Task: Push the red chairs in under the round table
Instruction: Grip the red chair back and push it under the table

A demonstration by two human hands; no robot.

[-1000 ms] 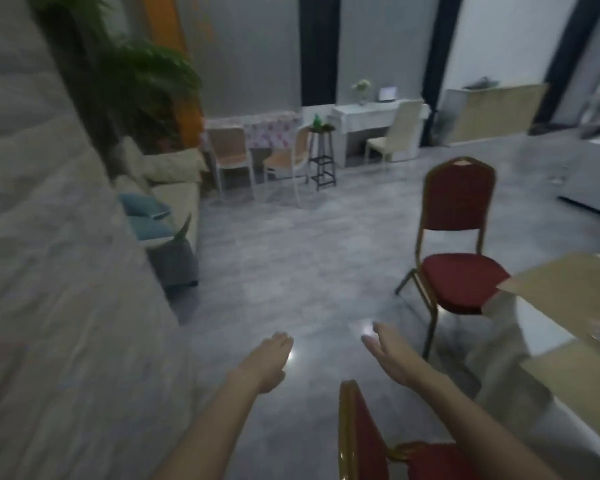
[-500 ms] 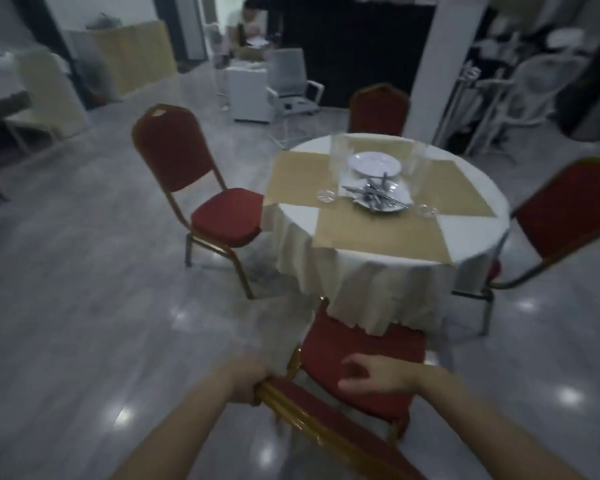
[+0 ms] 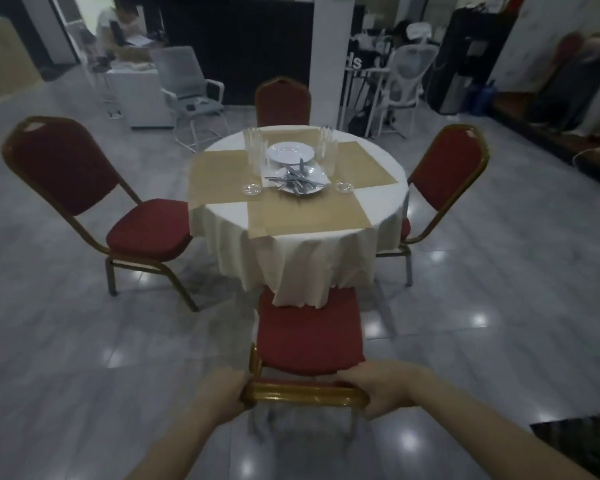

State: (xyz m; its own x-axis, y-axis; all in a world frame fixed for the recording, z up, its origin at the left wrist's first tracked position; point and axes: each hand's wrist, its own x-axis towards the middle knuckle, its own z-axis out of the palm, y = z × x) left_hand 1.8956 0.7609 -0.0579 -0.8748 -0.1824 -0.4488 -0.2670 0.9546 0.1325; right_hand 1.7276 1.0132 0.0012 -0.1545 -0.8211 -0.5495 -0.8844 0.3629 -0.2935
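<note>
Far left: a red chair (image 3: 94, 206) well out from the round table (image 3: 297, 188), seat edge just touching the hanging white tablecloth (image 3: 291, 268), back turned outward. Lower left: left hand (image 3: 222, 398) wrapped on the left end of the near chair's (image 3: 307, 332) gilt top rail (image 3: 303, 396), fingers curled round it. Centre: that near chair dead ahead of the grip, seat running straight away toward the table, front edge already under the cloth's hem, most of the cushion still out in the open. Rail lying crosswise, push axis square to it and aimed at the table's middle. Beyond the table, a far chair (image 3: 283, 102) tight against the rim. On top, a plate of cutlery (image 3: 300, 183) and glasses near the centre. Lower right: right hand (image 3: 385, 389) closed over the rail's right end, thumb side up, mirroring the other. Both equally near, one at each end, so an even forward shove judged likely to run straight; uneven pressure likely to swing the seat. Far right: a fourth chair (image 3: 444, 181) angled in, seat partly hidden by the cloth.
</note>
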